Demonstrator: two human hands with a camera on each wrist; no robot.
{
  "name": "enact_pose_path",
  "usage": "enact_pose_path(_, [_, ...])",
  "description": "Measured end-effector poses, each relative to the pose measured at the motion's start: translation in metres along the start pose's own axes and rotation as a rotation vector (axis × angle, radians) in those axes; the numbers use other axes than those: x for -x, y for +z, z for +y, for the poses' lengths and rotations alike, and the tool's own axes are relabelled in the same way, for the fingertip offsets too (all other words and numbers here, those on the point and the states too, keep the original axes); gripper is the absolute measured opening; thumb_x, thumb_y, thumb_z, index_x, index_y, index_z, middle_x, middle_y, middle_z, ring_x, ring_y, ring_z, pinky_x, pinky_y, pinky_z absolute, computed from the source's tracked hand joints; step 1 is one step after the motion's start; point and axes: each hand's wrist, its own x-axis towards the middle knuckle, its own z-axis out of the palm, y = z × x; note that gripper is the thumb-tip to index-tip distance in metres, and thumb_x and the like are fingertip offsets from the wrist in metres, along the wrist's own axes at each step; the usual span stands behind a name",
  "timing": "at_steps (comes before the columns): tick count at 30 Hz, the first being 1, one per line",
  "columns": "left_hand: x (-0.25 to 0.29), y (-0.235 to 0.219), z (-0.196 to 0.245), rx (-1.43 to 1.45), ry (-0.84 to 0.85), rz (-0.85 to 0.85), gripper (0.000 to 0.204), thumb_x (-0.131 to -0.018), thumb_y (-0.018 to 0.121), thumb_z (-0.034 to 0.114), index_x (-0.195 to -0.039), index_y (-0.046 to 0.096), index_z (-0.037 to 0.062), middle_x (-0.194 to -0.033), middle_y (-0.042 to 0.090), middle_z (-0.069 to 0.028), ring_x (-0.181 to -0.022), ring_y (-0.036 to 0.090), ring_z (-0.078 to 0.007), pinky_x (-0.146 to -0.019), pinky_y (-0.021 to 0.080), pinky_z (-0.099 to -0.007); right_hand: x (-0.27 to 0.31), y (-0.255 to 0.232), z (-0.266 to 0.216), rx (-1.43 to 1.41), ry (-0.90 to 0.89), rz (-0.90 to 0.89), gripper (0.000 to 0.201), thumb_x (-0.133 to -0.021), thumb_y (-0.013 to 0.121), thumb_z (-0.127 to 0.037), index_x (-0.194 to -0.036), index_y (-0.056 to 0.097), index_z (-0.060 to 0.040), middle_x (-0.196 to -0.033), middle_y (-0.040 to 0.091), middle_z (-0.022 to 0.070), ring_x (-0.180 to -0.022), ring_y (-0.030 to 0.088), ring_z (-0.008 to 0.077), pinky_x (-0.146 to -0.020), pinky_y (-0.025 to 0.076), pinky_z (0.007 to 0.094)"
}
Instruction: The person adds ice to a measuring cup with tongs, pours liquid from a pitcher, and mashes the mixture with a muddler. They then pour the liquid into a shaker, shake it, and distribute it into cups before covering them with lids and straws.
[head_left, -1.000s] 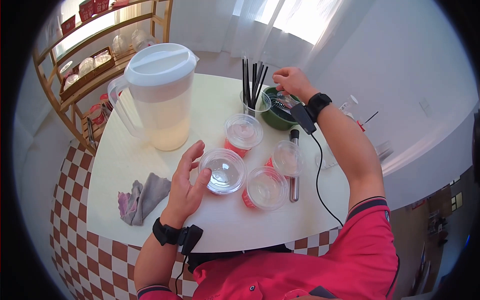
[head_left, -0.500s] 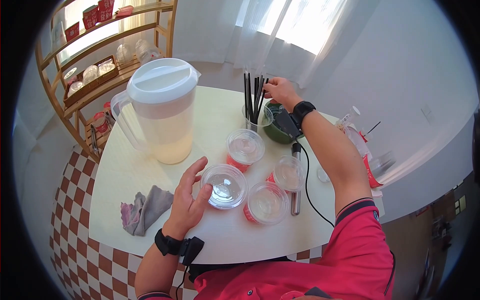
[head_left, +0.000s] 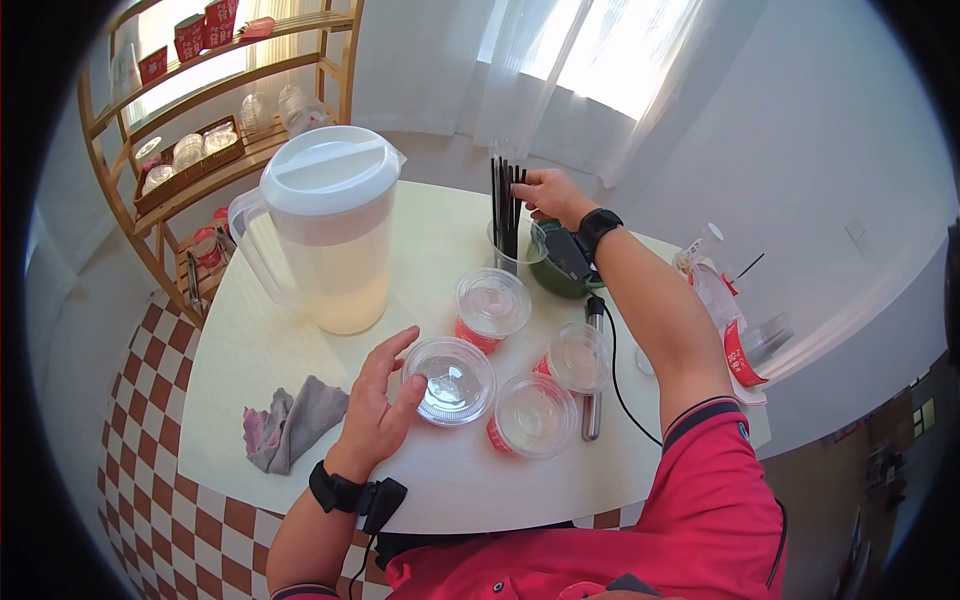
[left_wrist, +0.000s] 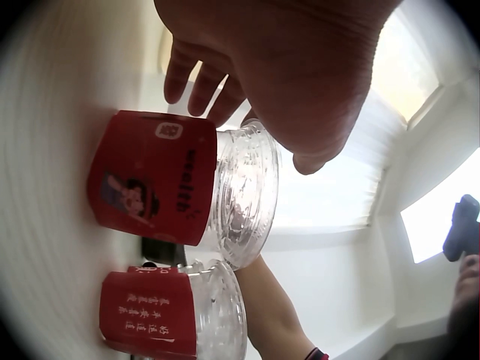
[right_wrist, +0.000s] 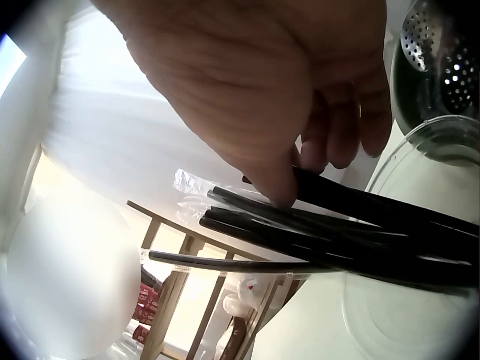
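Several black straws (head_left: 507, 215) stand in a clear cup (head_left: 512, 240) at the back of the table. My right hand (head_left: 556, 197) pinches one straw near its top between thumb and fingers; in the right wrist view the thumb (right_wrist: 276, 184) lies against the bundle. My left hand (head_left: 377, 408) stays beside a red paper cup (left_wrist: 161, 176) with a clear lid (head_left: 449, 381), its fingers loosely extended and its thumb at the lid's rim. Three more red cups with clear lids stand close by: one behind (head_left: 493, 303), one at right (head_left: 577, 357), one in front (head_left: 533, 416).
A big lidded pitcher (head_left: 335, 235) of pale liquid stands at the back left, a grey cloth (head_left: 295, 423) in front of it. A green bowl (head_left: 556, 280) with perforated ladles sits under my right wrist. A metal muddler (head_left: 592, 415) lies at right. Wooden shelves (head_left: 215, 185) stand beyond.
My right hand has moved left from above the green bowl to the straws and now pinches one. The straws stand more upright. My left hand has stayed beside its cup.
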Motion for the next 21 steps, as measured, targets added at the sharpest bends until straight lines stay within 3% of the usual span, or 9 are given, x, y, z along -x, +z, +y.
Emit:
enact_pose_path(10, [0.001, 0.000, 0.003, -0.010, -0.019, -0.015, 0.057, -0.101, 0.058, 0.040, -0.143, 0.052, 0.0016, -0.141, 0.057, -0.0209, -0.128, 0.056, -0.0335, -0.106, 0.045, -0.0430, -0.004, -0.002, 0.019, 0.079, -0.214, 0.170, 0.026, -0.094, 0.071, -0.024, -0.097, 0.074, 0.0018, -0.081, 0.072, 0.0059, -0.069, 0.063, 0.0137, -0.064, 0.051, 0.0317])
enact_pose_path(14, [0.000, 0.000, 0.003, -0.010, -0.010, -0.013, 0.056, -0.101, 0.059, 0.038, -0.142, 0.053, 0.0010, -0.139, 0.058, -0.0207, -0.127, 0.056, -0.0333, -0.106, 0.045, -0.0424, 0.008, -0.010, 0.004, 0.030, -0.293, 0.261, 0.024, -0.095, 0.070, -0.022, -0.096, 0.074, 0.0023, -0.083, 0.074, 0.0060, -0.072, 0.066, 0.0130, -0.065, 0.051, 0.0304])
enact_pose_path(18, [0.000, -0.001, 0.003, -0.014, -0.005, -0.017, 0.055, -0.101, 0.060, 0.036, -0.142, 0.053, 0.0008, -0.139, 0.058, -0.0206, -0.126, 0.057, -0.0329, -0.106, 0.046, -0.0416, 0.022, -0.024, -0.014, -0.044, -0.269, 0.212, 0.019, -0.099, 0.066, -0.026, -0.097, 0.073, -0.0083, -0.090, 0.074, -0.0027, -0.078, 0.063, 0.0060, -0.063, 0.048, 0.0240])
enact_pose_path(21, [0.001, 0.000, 0.004, 0.003, -0.016, -0.018, 0.054, -0.101, 0.060, 0.034, -0.142, 0.053, 0.0007, -0.139, 0.058, -0.0205, -0.126, 0.057, -0.0326, -0.105, 0.046, -0.0412, 0.033, -0.025, -0.023, -0.098, -0.235, 0.237, 0.022, -0.097, 0.067, -0.020, -0.094, 0.072, 0.0011, -0.085, 0.074, 0.0031, -0.073, 0.064, 0.0105, -0.063, 0.050, 0.0277])
